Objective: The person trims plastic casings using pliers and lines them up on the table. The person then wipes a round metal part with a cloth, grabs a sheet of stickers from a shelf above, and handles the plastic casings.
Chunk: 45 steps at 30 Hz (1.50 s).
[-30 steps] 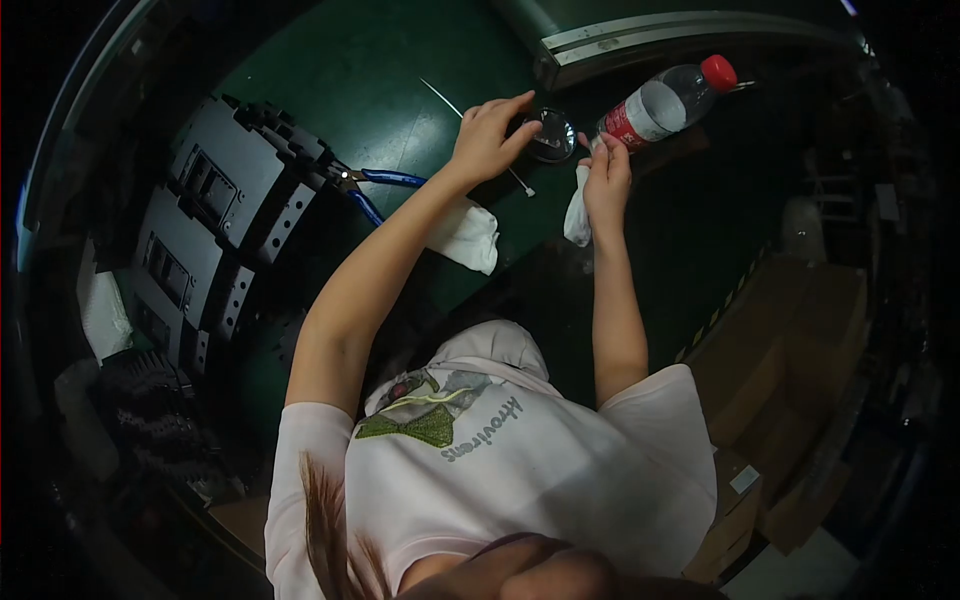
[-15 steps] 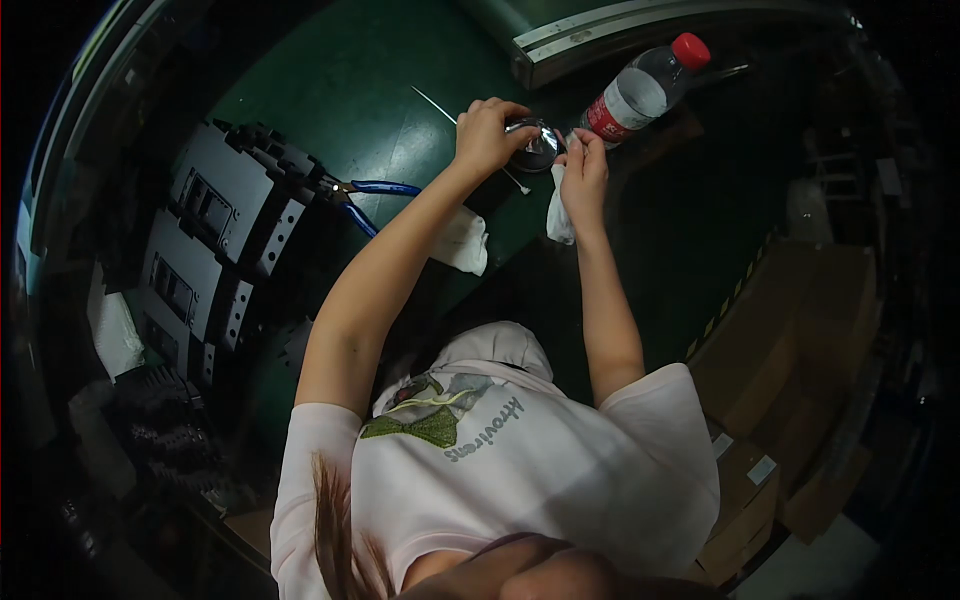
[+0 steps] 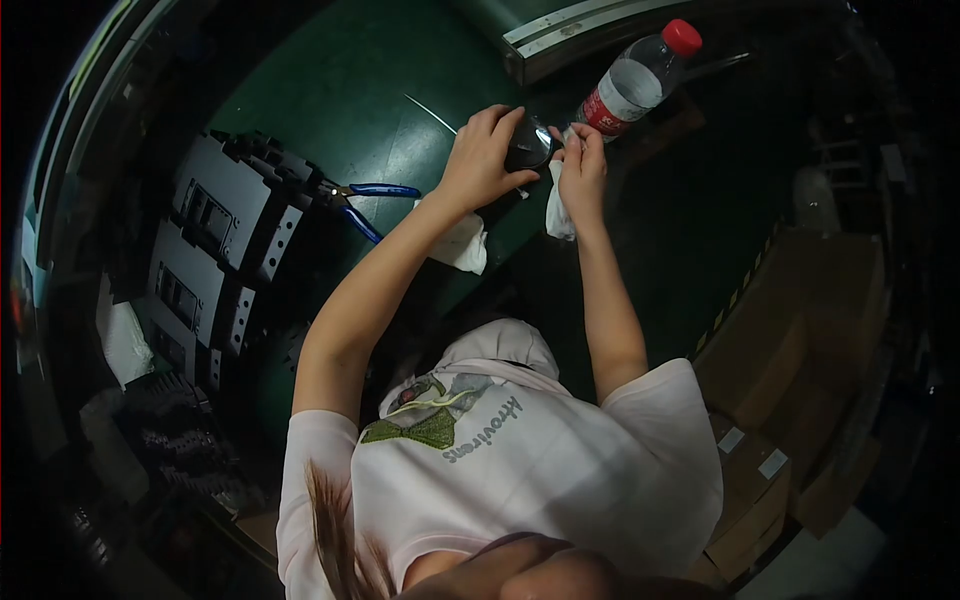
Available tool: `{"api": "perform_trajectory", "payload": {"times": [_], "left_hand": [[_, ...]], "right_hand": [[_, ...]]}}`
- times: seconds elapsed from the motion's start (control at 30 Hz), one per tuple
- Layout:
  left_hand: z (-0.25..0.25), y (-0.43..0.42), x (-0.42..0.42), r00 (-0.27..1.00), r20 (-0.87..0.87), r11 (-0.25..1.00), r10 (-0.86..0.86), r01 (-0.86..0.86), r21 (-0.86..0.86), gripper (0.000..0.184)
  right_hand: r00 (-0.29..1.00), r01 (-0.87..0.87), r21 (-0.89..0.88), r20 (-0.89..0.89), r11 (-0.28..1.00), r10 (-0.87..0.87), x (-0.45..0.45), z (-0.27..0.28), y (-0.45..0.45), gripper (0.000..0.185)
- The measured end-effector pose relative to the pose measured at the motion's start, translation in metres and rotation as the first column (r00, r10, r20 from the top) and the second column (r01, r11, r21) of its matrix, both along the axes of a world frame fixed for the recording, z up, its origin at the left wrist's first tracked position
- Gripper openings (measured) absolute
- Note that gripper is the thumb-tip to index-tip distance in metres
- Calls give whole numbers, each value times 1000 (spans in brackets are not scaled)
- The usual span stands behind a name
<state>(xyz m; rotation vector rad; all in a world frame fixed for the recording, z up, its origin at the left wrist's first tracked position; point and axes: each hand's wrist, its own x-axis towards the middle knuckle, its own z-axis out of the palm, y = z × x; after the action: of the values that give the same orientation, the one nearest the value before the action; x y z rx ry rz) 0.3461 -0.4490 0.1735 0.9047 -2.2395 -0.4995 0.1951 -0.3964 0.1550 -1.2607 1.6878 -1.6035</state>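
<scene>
My left hand [image 3: 487, 160] spans a shiny, dark rounded object [image 3: 530, 146], fingers at its top and thumb along its lower side. What kind of object it is I cannot make out. Just right of it, my right hand [image 3: 583, 170] is closed in a pinch on a white cloth [image 3: 558, 205], which hangs below the fingers. A thin rod [image 3: 430, 113] sticks out behind my left hand. Below my left wrist lies another white cloth [image 3: 462, 243].
Blue-handled pliers [image 3: 375, 192] lie on the green surface [image 3: 350, 90], beside grey slotted housings [image 3: 205, 215]. A red-capped bottle [image 3: 630, 88] stands beyond my right hand, near a metal rail [image 3: 600, 25]. Cardboard boxes [image 3: 790, 330] are at the right.
My left hand has turned and spread wider over the shiny object, its thumb now lower. My right hand stays nearly in place with the cloth. The view has shifted slightly.
</scene>
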Motion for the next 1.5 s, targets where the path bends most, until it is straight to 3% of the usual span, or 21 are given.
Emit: {"api": "perform_trajectory", "payload": {"times": [0.23, 0.33, 0.4, 0.43, 0.5, 0.53, 0.6, 0.67, 0.7, 0.73, 0.77, 0.8, 0.87, 0.9, 0.97, 1.03, 1.1, 1.13, 1.2, 1.27, 1.5], "left_hand": [[0, 0, -1, 1000, -31, 1000, -3, 4, 31, 81], [14, 3, 4, 981, -191, 988, -33, 61, 144, 82], [28, 8, 9, 931, -361, 986, -61, 113, 124, 88], [37, 11, 12, 931, -361, 987, -58, 108, 120, 88], [53, 19, 20, 899, -424, 993, -104, 115, 0, 92], [56, 24, 25, 893, -439, 993, -99, 118, 16, 97], [59, 33, 37, 875, -476, 993, -91, 114, 18, 99], [62, 42, 49, 864, -500, 996, -66, 88, 21, 103], [63, 46, 52, 865, -499, 997, -53, 73, 21, 103], [63, 50, 55, 826, -563, 994, -20, 76, 76, 101], [63, 54, 58, 783, -622, 988, 14, 84, 128, 100], [63, 57, 61, 784, -620, 989, 23, 73, 129, 100], [62, 60, 65, 758, -652, 985, 12, 102, 136, 96], [63, 62, 69, 758, -652, 986, 18, 94, 137, 96], [65, 64, 76, 835, -550, 992, 17, 54, 114, 93], [69, 66, 78, 826, -564, 988, 16, 74, 136, 91], [74, 69, 82, 814, -580, 983, 17, 91, 158, 90], [77, 70, 84, 869, -493, 989, 30, 46, 142, 89], [81, 71, 87, 913, -406, 993, 48, 1, 119, 88], [83, 72, 90, 947, -314, 994, 63, -88, -64, 86], [83, 78, 91, 960, -263, 952, 94, -164, -258, 74]], "right_hand": [[996, -66, 26, 63, 997, 65, -2, 2, 3, 19], [988, -65, 28, 143, 997, 61, -7, 9, 2, 19], [999, -32, -32, 25, 999, 33, -8, 10, -2, 18], [999, -37, -37, 25, 999, 38, -7, 14, -4, 18], [969, -109, 37, -218, 993, 114, -3, 25, -8, 21], [968, -119, 32, -218, 992, 123, -1, 28, -12, 21], [701, -93, -172, -711, 981, -58, 3, 36, -20, 26], [784, -156, -148, -619, 977, 31, 15, 61, -11, 31], [919, -353, -109, -224, 929, 323, 22, 73, -4, 31], [805, -531, -154, 218, 833, 553, 29, 84, 4, 32], [648, -635, -159, 425, 756, 632, 35, 94, 12, 36], [639, -643, -160, 427, 749, 640, 41, 94, 17, 36], [379, -702, -267, 646, 661, 663, 54, 92, 22, 38], [309, -684, -305, 701, 662, 642, 61, 92, 22, 42], [326, -690, -283, 701, 666, 635, 67, 92, 23, 44], [347, -692, -260, 697, 673, 627, 73, 92, 24, 47], [228, -699, -313, 755, 643, 615, 78, 92, 23, 54], [227, -703, -312, 753, 640, 617, 79, 91, 22, 54], [80, -689, -405, 781, 601, 619, 80, 90, 20, 54], [111, -677, -372, 801, 635, 588, 82, 91, 22, 55], [116, -650, -348, 833, 675, 540, 87, 104, 28, 52]]}}
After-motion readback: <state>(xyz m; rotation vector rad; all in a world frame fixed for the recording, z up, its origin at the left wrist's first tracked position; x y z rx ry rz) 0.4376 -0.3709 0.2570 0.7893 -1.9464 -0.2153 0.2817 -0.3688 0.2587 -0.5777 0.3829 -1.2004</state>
